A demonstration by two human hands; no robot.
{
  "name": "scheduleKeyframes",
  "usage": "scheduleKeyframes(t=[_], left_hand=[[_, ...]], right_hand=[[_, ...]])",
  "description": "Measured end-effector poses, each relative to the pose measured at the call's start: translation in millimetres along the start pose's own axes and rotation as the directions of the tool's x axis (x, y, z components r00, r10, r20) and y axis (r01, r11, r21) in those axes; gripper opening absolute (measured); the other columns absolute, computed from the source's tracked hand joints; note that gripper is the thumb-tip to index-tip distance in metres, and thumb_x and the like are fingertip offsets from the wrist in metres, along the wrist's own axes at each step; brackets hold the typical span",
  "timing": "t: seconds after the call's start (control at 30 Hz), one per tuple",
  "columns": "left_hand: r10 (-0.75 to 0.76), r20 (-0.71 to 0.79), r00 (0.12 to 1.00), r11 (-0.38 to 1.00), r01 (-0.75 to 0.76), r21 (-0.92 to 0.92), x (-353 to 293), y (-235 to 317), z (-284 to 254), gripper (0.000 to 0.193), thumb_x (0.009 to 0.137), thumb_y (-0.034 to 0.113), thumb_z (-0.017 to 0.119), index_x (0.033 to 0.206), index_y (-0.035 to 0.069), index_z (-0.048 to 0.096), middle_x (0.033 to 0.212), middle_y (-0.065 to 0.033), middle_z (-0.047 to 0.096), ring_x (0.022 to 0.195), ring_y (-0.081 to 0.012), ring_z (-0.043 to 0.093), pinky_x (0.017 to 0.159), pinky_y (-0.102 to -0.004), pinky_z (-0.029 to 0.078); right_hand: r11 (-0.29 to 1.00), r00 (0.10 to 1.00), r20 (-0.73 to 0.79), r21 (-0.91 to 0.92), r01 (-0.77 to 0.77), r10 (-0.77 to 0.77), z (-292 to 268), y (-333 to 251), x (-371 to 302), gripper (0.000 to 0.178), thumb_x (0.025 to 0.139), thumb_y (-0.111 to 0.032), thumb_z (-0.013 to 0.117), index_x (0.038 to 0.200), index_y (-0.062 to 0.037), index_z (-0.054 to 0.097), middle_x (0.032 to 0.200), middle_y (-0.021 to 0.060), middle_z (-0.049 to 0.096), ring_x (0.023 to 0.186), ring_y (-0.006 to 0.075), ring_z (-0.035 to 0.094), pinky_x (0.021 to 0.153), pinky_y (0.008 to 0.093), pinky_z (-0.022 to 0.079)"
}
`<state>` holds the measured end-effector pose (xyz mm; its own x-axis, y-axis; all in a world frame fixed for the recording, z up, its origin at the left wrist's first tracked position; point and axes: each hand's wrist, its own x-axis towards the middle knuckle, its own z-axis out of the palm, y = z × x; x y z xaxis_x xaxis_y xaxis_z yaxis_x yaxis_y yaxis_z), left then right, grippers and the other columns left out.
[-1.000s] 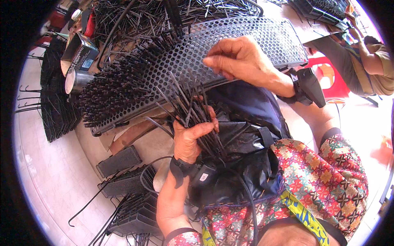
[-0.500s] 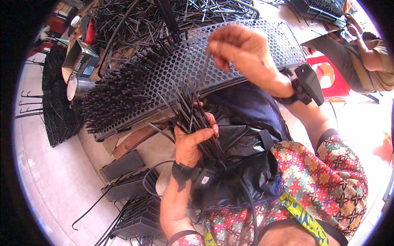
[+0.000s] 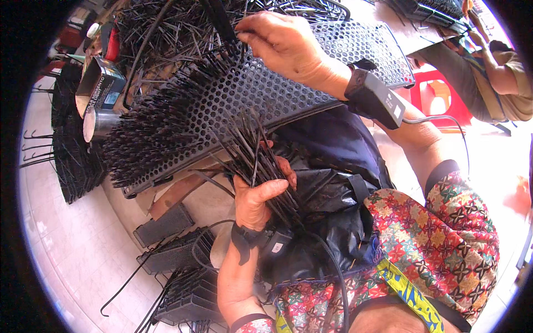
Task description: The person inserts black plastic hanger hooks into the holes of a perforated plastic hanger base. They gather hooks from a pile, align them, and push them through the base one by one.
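Black strips (image 3: 254, 155) fill the left hand (image 3: 255, 200), fingers curled round them; the right hand (image 3: 290, 47) pinches one, apparently inserting it into the perforated panel (image 3: 277, 94); hole alignment seems needed.

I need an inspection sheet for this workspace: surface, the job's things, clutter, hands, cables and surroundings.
Surface: pale table, partly in view.
Job's things: panel full of holes, bristles packing its left part, bare holes to the right; bundle of black strips.
Clutter: pile of loose strips beyond the panel; box and can at left.
Hands: left hand grips the bundle; right hand over the panel, fingertips close together, any strip there unclear.
Cables: thin cable at the right wrist; black cable over the lap.
Surroundings: co-worker and red stool at right.
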<state>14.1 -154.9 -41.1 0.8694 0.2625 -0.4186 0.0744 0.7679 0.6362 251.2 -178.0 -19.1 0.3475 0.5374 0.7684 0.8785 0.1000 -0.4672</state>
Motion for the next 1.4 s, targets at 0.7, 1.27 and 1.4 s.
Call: scheduleKeyframes(t=[0.7, 1.27, 1.4], left_hand=[[-0.018, 0.071, 0.997, 0.999, 0.02, -0.039, 1, 0, -1, 0.067, 0.06, -0.001, 0.066, 0.123, 0.003, 0.042, 0.079, -0.012, 0.057, 0.071, -0.0275, 0.059, 0.063, -0.0382, 0.05], [-0.026, 0.082, 0.996, 0.998, 0.031, -0.06, -1, -2, -1, 0.07, 0.059, 0.004, 0.071, 0.124, 0.003, 0.043, 0.081, -0.0138, 0.058, 0.072, -0.0275, 0.061, 0.064, -0.0395, 0.051], [-0.019, 0.077, 0.997, 0.998, 0.024, -0.061, -1, -2, 0, 0.07, 0.06, 0.004, 0.07, 0.124, 0.002, 0.042, 0.079, -0.0136, 0.058, 0.071, -0.0275, 0.061, 0.064, -0.0396, 0.051]], right_hand=[[0.606, 0.613, 0.573, 0.236, -0.759, 0.545, -39, -63, -18, 0.01, 0.084, -0.007, 0.059, 0.086, 0.0024, 0.06, 0.066, 0.0042, 0.06, 0.051, 0.009, 0.054, 0.045, 0.0223, 0.041], [0.997, 0.995, -0.083, -0.043, -0.065, 0.061, -14, -2, 6, 0.011, 0.079, -0.01, 0.064, 0.085, -0.0029, 0.059, 0.074, 0.0146, 0.059, 0.067, 0.0341, 0.06, 0.056, 0.0381, 0.049], [0.969, 0.989, 0.129, -0.225, 0.099, -0.071, -10, 3, 10, 0.014, 0.083, -0.01, 0.063, 0.095, -0.0037, 0.061, 0.077, 0.0116, 0.062, 0.068, 0.0305, 0.063, 0.058, 0.0333, 0.051]])
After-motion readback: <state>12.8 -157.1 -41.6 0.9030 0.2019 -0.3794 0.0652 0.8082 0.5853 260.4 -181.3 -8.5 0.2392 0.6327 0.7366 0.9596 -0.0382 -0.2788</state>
